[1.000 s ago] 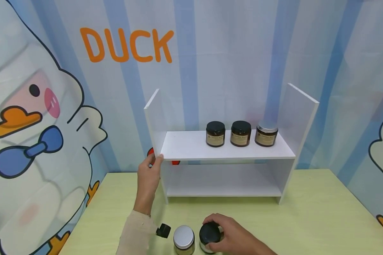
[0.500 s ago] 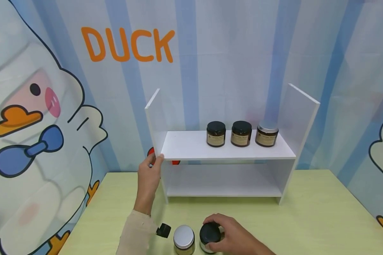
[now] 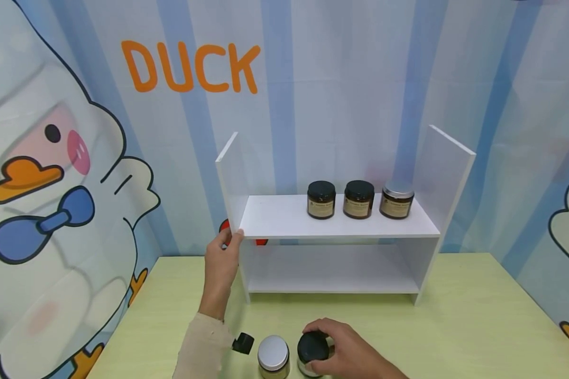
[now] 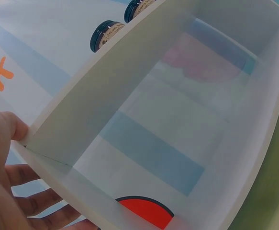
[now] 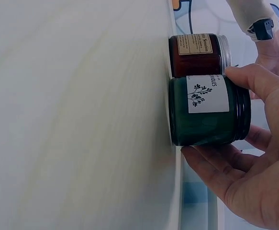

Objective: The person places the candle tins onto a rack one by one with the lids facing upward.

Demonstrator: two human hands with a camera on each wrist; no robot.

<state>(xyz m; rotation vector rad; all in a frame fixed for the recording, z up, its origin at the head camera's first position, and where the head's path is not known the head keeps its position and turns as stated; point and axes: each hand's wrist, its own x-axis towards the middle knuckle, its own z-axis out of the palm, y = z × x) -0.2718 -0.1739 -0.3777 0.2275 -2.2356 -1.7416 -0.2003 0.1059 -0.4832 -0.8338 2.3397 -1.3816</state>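
Observation:
A white two-tier shelf (image 3: 284, 217) stands on the table. My left hand (image 3: 221, 266) holds its left side panel, the thumb at the front edge by the upper board and the other fingers along the outer face in the left wrist view. Near the table's front, my right hand (image 3: 348, 350) grips a dark green candle jar (image 5: 201, 127) with a black lid (image 3: 313, 346) and a white plant-print label. The thumb lies on one side of this jar, the fingers on the other. Beside it stands an amber jar (image 5: 196, 55) with a silver lid (image 3: 273, 351).
On the upper board stand two black-lidded jars (image 3: 321, 200) (image 3: 358, 200) and a silver-lidded jar (image 3: 396, 200) at the right. A small black block (image 3: 243, 343) sits at the left sleeve (image 3: 201, 347). A duck-print curtain (image 3: 341, 95) hangs behind the pale green table (image 3: 474, 310).

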